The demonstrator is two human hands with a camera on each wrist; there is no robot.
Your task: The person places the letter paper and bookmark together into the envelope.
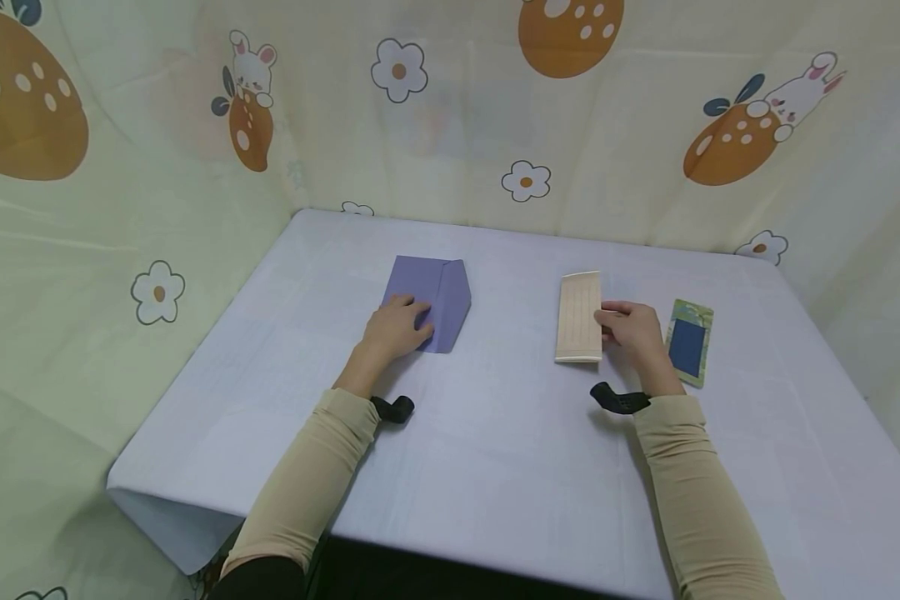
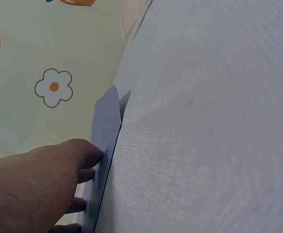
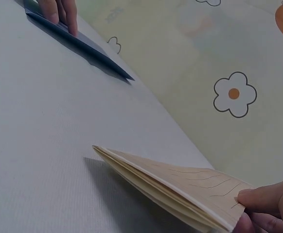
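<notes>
The bare left hand [image 1: 396, 327] is resting on the flat, purple folded-paper envelope [image 1: 429, 282], its fingers and thumb spreading apart over the upper face and not clamping. The envelope is lying on the white cloth-covered table [image 1: 495, 433], left of centre; its tapered flap is pointing right, and in the right wrist view the end of that flap is standing slightly off the cloth above a shadow.

The bare right hand [image 1: 634, 329] is pinching the cream, lined, folded-paper rectangle [image 1: 579, 318] at its right edge, thumb and fingers closing on the layers. This rectangle is sitting right of centre and tilting, its layered edge showing above a shadow; whether any edge is touching the cloth cannot be told.

Between the 2 paper pieces a wide band of open cloth is running, giving room sideways. Toward the near table edge more bare cloth is extending. Right of the right hand, room is narrowing: the green-bordered, dark-blue flat rectangular packet [image 1: 687, 343] is lying just beside the wrist. Beyond the far table edge, the pale yellow printed curtain [image 1: 450, 133] is hanging.
</notes>
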